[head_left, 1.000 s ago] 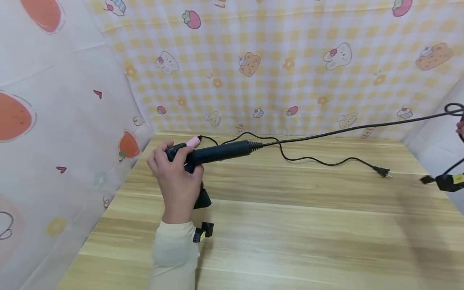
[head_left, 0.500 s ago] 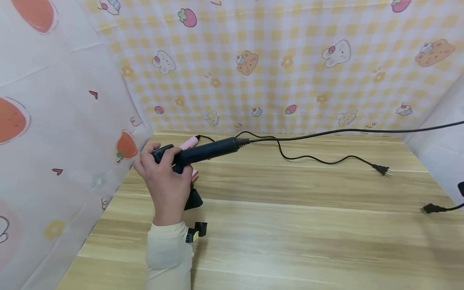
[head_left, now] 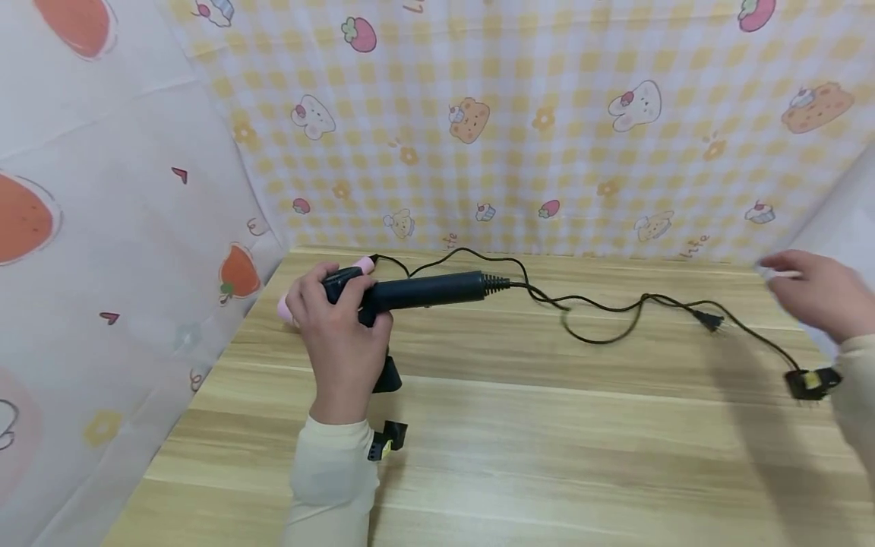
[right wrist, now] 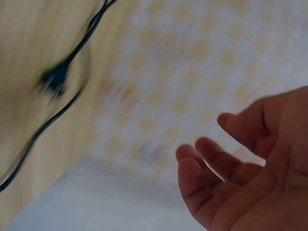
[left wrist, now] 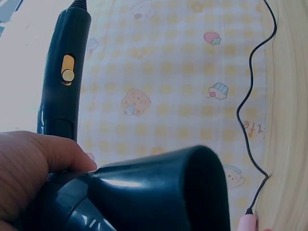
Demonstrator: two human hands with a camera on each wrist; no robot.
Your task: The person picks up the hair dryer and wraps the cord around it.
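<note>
My left hand (head_left: 342,334) grips a black hair dryer (head_left: 431,291) around its body, at the left of the table. The dryer's handle points right; the left wrist view shows the handle's switch (left wrist: 68,75) and the wide nozzle (left wrist: 149,183). The dryer's black cord (head_left: 601,342) runs right along the table. Over the far right end hovers my right hand (head_left: 816,292), fingers loosely bent and holding nothing, as the right wrist view also shows. Behind the dryer lies a pink appliance (head_left: 366,264), mostly hidden by my left hand.
The pink appliance's thin cord (head_left: 465,249) winds across the back of the wooden table (head_left: 547,456) to a two-pin plug (head_left: 707,320) at right. The two cords cross. A checked cloth (head_left: 547,137) hangs behind, and a white printed cloth (head_left: 116,228) at left.
The right hand has let go of the dryer's cord and come back into view at right. The cord, stretched taut before, now lies slack on the table. The left hand keeps its grip.
</note>
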